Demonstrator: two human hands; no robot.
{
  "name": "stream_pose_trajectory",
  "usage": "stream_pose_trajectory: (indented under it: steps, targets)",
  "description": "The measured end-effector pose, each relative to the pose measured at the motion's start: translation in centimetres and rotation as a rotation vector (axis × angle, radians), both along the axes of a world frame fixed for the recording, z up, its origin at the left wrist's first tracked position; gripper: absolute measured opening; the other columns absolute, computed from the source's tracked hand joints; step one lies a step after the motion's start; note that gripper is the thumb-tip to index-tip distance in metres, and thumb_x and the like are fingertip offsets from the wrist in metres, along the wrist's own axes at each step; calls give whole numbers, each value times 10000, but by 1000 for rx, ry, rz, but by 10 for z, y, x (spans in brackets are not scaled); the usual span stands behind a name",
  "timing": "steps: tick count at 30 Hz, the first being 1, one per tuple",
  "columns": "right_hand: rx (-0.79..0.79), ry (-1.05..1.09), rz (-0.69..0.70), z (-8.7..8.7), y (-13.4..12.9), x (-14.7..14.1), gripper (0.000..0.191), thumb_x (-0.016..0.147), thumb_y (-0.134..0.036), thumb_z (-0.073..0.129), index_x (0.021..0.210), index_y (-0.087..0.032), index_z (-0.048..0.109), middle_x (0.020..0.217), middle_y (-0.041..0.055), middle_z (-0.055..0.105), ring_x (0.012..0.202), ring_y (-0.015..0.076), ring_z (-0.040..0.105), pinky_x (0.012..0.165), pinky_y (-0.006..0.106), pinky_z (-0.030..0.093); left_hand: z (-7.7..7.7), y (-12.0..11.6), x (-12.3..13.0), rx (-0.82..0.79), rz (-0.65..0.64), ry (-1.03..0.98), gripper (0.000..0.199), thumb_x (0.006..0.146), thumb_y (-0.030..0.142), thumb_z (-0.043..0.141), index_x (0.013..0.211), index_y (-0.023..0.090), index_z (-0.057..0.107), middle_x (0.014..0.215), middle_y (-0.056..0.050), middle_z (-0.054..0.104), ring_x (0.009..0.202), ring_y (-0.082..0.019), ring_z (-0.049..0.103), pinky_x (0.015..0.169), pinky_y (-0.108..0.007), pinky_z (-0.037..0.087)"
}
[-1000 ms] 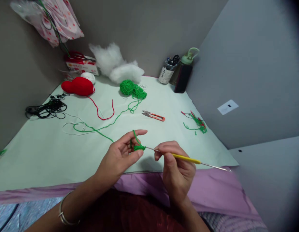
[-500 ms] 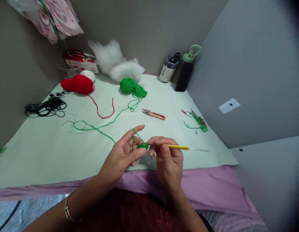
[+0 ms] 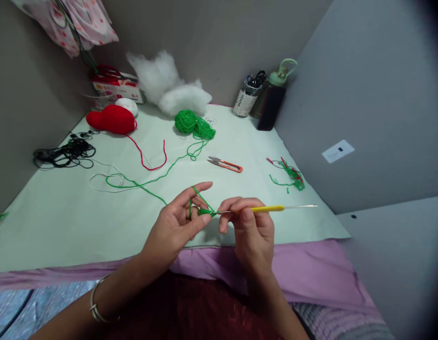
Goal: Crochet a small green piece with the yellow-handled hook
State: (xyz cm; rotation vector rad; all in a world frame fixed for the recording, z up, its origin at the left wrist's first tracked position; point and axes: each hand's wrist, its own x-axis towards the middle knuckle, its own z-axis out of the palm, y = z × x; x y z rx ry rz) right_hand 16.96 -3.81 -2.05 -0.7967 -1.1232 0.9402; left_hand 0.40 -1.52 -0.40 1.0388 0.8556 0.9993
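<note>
My left hand (image 3: pixel 178 218) pinches a small green crochet piece (image 3: pixel 206 212) between thumb and fingers. Green yarn (image 3: pixel 202 195) runs over its raised index finger down to the piece. A crochet hook with a yellow handle (image 3: pixel 268 208) is gripped in my right hand (image 3: pixel 252 226). The hook's thin metal tip meets the right edge of the green piece; whether it passes through a stitch is too small to tell. From my left hand the strand trails over the table to a green yarn ball (image 3: pixel 185 122).
Orange thread snips (image 3: pixel 226 164) lie beyond my hands. Yarn scraps (image 3: pixel 293 175) are at right, red yarn (image 3: pixel 113 119) and tangled black cord (image 3: pixel 66 151) at left. White stuffing (image 3: pixel 183 98), a pen cup (image 3: pixel 245 99), a bottle (image 3: pixel 275 78) and a phone (image 3: pixel 271 108) stand along the back.
My right hand has shifted slightly right with the crochet hook, whose back end now tilts higher. The green piece has turned and looks flatter. The whole view has shifted a little.
</note>
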Motion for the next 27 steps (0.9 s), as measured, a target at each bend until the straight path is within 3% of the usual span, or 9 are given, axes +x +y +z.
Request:
stream_pose_trajectory:
  steps: [4,8,10,12,16,19,21,24,27]
  targets:
    - [100,-242,-79,5,-7,4,219,1088,-209,520,1048,-241,733,923,26,736,742,148,720,666,304,600,1,-3,1,116,82,147,475,894,202,789,1361,272,733,900,22,605,606,-70,459,606,-224,452]
    - [279,-655,-165,4,-12,6,230,1055,-134,549,1129,-255,730,920,37,754,914,193,751,768,337,639,-2,-8,4,353,190,270,400,877,147,770,1260,259,789,867,16,637,631,-96,524,719,-263,522]
    - [368,-860,-276,-2,-14,5,265,1023,-126,619,1209,-278,731,1010,46,763,940,192,760,777,326,654,-3,-8,5,293,195,208,463,862,160,799,1311,265,767,887,14,649,613,-87,523,668,-244,513]
    - [437,-968,-391,-8,-15,4,332,996,-132,678,1264,-321,729,1083,46,756,970,198,768,783,330,664,-1,-6,5,72,112,46,583,834,184,844,1395,270,713,901,25,639,540,-50,465,535,-199,438]
    - [355,-668,-382,-9,-14,1,271,1044,-144,591,1201,-293,753,996,39,753,892,188,750,743,343,645,6,3,3,-277,-94,-263,543,819,209,884,1342,209,739,816,56,559,439,27,275,420,-152,197]
    - [191,-281,-284,-1,-9,-1,240,1059,-154,565,1096,-267,773,908,20,735,735,149,695,648,311,592,11,7,2,-282,-63,-309,425,844,205,881,1259,219,789,850,40,569,452,42,269,426,-146,158]
    - [148,-161,-204,3,-5,-2,218,1059,-184,581,1054,-268,782,929,19,739,696,133,674,596,287,562,11,7,3,-247,-74,-305,382,841,207,888,1214,243,814,896,24,594,468,36,297,420,-143,175]
    - [146,-212,-166,4,-2,-4,191,1047,-201,612,1041,-266,792,968,36,771,779,158,708,626,293,579,9,5,6,-191,-105,-283,338,853,229,886,1184,268,833,893,20,605,500,13,361,426,-135,231]
    - [176,-403,-249,-2,-4,-5,225,1031,-148,623,1112,-281,785,954,28,775,828,172,727,684,312,610,3,3,9,-146,-44,-239,349,856,242,890,1197,283,833,890,24,619,522,10,423,466,-129,288]
